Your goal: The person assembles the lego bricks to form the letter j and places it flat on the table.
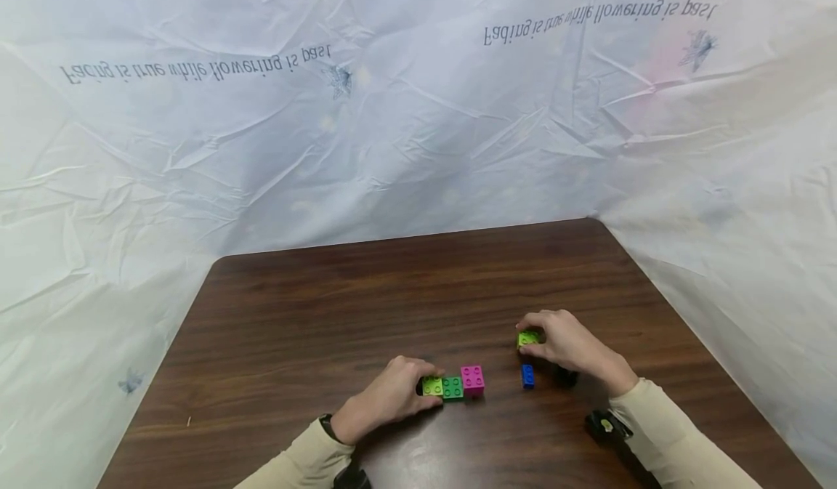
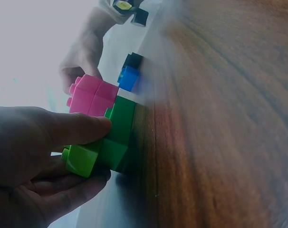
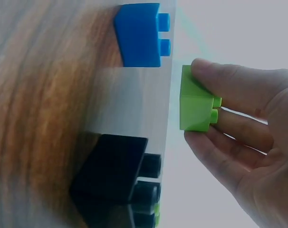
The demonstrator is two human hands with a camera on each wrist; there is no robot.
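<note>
My left hand [image 1: 392, 394] pinches a lime-green toy building brick [image 2: 82, 159] between thumb and fingers. The brick sits on a darker green brick [image 1: 453, 388] that shows beside it, at the left end of a joined row. A pink brick [image 1: 472, 381] is at the row's right end. Farther right, my right hand [image 1: 569, 340] holds another lime-green brick [image 3: 196, 104] by its sides, studs toward the palm; it appears raised off the table. Near this hand lie a blue brick [image 1: 527, 376] and a black brick [image 3: 108, 166], partly covered by the right wrist in the head view.
The brown wood-grain table [image 1: 314, 307] has rounded far corners. A white wrinkled sheet [image 1: 405, 126] with printed lettering hangs behind it and along both sides. Dark straps with devices [image 1: 608, 426] are worn at both wrists.
</note>
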